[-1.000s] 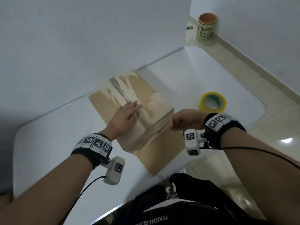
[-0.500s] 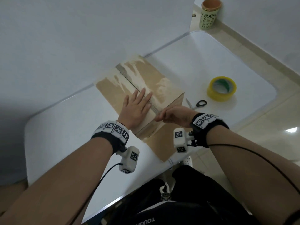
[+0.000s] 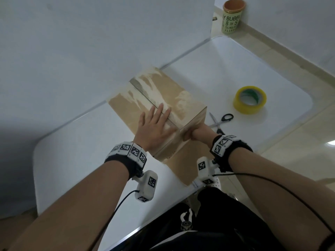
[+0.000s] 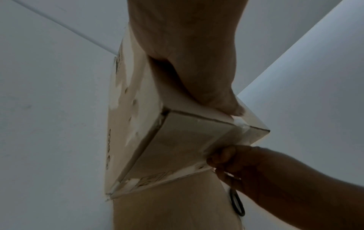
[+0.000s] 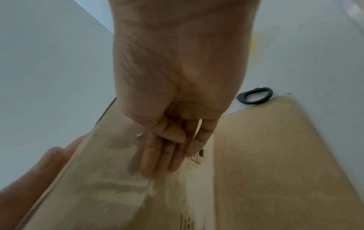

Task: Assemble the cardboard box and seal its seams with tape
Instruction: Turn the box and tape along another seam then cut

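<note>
Smoothing the tape down looks like the step in hand, and the setup's decent for it. Biggest thing first: the white bench (image 3: 90,160) fills the middle of the head view, and the cardboard box (image 3: 181,98) sits dead centre on it, flaps shut, with a loose flat flap or sheet of cardboard (image 3: 183,160) under its near end, hanging toward the lower middle of the frame.

The left hand (image 3: 154,127) lies flat on the box top, fingers straight, pinning the centre seam. Its grip is relaxed and open, just pressing. The right hand (image 3: 197,133) is on the near end face; in the right wrist view its fingers (image 5: 157,155) run mostly straight down the cardboard over shiny clear tape, so that's a press, not a clutch.

To do it well, my guess is he should keep the left palm firm so the flaps don't spring, and rub the tape tail over the edge and down the face, pushing wrinkles outward.

Smaller stuff: the yellow tape roll (image 3: 250,100) is at right centre, scissors (image 3: 220,120) between it and the box.

Writing: the green can (image 3: 232,20) at upper right reads "BUBBL" and "SUNLI", rest cut off. The box print is too blurry to read.
</note>
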`<state>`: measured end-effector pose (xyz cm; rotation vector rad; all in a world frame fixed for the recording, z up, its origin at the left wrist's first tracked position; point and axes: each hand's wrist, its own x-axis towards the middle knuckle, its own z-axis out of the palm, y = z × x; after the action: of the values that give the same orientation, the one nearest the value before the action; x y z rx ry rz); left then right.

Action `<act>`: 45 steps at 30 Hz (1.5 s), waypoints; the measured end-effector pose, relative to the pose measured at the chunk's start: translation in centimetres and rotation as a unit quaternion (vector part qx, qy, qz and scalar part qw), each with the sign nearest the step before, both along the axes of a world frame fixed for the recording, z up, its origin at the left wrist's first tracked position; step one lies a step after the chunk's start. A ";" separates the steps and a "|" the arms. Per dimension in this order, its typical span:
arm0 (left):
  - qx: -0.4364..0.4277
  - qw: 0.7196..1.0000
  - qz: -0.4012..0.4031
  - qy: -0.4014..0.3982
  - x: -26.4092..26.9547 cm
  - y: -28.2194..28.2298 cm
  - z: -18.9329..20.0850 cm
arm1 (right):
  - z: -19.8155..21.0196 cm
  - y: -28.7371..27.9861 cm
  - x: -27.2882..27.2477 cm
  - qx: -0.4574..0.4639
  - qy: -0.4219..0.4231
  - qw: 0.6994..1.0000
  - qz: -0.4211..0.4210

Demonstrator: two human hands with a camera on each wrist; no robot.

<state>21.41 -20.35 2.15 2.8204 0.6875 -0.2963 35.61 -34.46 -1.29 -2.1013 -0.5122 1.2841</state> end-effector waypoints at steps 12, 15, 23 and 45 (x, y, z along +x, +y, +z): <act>0.000 0.993 -0.086 0.075 0.4 -0.1 0.6 | 2.7 0.0 3.3 0.104 -0.035 0.971 -0.211; -0.001 0.991 -0.105 0.089 0.8 0.5 0.9 | 1.9 -0.9 2.8 0.114 -0.072 0.976 -0.174; -0.043 0.984 -0.121 0.125 2.3 3.2 2.2 | 1.1 0.0 3.6 0.125 -0.020 0.983 -0.136; -0.324 0.909 0.211 -0.159 15.3 4.2 5.9 | -2.9 -7.1 18.4 -0.259 -0.279 0.924 0.034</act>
<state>36.70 -16.20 8.02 1.9680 0.8931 0.0221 54.06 -41.59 -4.17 -2.9468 -0.5209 0.8988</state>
